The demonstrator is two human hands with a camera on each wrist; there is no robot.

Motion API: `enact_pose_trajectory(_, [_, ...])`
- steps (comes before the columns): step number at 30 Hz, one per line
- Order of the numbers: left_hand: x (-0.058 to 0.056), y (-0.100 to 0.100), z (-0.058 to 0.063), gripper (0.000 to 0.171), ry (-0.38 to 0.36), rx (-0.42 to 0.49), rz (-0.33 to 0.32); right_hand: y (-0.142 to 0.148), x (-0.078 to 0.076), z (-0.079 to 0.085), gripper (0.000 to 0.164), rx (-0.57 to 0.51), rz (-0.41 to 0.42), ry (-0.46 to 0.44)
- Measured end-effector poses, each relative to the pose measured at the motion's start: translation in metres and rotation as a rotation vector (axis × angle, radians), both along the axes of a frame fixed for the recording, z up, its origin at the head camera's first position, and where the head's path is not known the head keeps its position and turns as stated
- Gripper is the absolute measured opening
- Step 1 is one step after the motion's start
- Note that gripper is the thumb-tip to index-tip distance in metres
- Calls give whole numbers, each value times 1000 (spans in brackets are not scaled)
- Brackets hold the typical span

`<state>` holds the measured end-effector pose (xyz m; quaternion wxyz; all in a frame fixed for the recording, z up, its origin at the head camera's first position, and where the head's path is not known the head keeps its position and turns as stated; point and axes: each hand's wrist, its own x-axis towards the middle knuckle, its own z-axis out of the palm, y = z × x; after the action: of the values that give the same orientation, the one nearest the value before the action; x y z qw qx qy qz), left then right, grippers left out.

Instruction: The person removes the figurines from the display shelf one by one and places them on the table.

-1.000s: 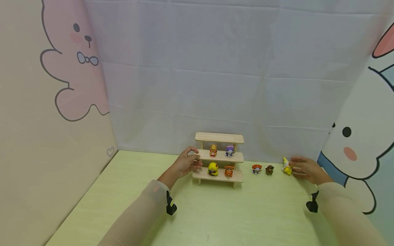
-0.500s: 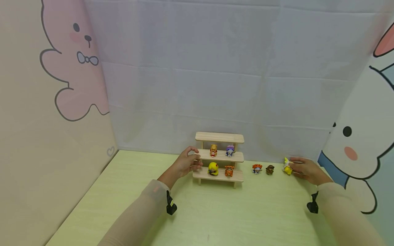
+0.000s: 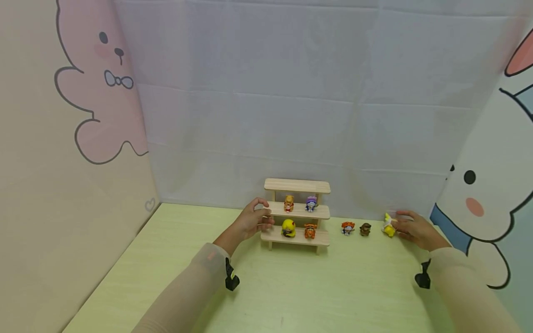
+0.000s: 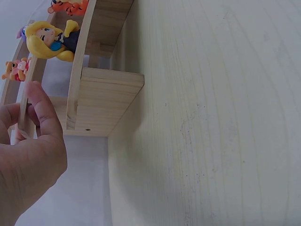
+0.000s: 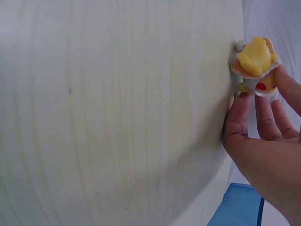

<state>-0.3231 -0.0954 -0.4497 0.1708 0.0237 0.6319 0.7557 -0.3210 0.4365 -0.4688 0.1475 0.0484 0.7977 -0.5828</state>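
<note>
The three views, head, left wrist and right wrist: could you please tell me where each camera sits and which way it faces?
Head: worn on the head, facing forward and down at the table; shows both sleeves, the left hand at the wooden shelf, the right hand at the yellow figure.
Left wrist: faces along the tabletop at the shelf end; shows left fingers.
Right wrist: faces the yellow figure; shows right fingers touching it.
Shared: head and left wrist both show the yellow-haired figure.

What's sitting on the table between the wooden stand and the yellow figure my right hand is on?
In the head view, two small figures: an orange-haired figure nearer the wooden stand, then a brown figure nearer the yellow figure at the right hand.
</note>
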Motion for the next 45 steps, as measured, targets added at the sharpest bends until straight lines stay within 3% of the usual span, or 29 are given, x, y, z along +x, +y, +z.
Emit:
enact_pose_trajectory(14, [-3, 0, -3, 16, -16, -3, -7, 1, 5, 2, 71, -79, -19, 68])
enact_pose_trajectory(20, [-4, -2, -4, 17, -12, 4, -7, 2, 6, 2, 77, -78, 12, 126])
enact_pose_trajectory(25, [-3, -2, -4, 17, -11, 1, -8, 1, 5, 0, 78, -123, -12, 144])
enact_pose_trajectory(32, [-4, -1, -4, 16, -13, -3, -8, 1, 4, 0, 75, -53, 8, 160])
enact_pose_trajectory(36, [-3, 0, -3, 16, -17, -4, -4, 1, 5, 2, 66, 10, 53, 166])
enact_pose_trajectory(45, [-4, -1, -4, 16, -8, -2, -11, -4, 6, 4, 46, 29, 78, 157])
